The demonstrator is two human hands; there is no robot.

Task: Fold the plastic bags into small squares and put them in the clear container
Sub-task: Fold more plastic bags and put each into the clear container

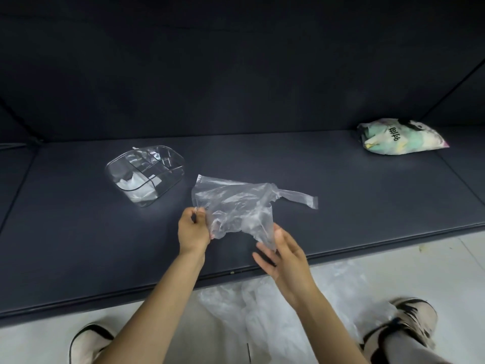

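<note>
A crumpled clear plastic bag lies on the dark cushion, one handle strap trailing to the right. My left hand pinches the bag's lower left edge. My right hand holds the bag's lower right corner between thumb and fingers, the fingers fairly straight. The clear container stands to the left of the bag, with dividers inside and something white and folded in its front compartment.
A stuffed printed bag lies at the cushion's far right. More clear plastic bags are heaped on the pale floor between my two shoes. The cushion's front edge runs just below my hands.
</note>
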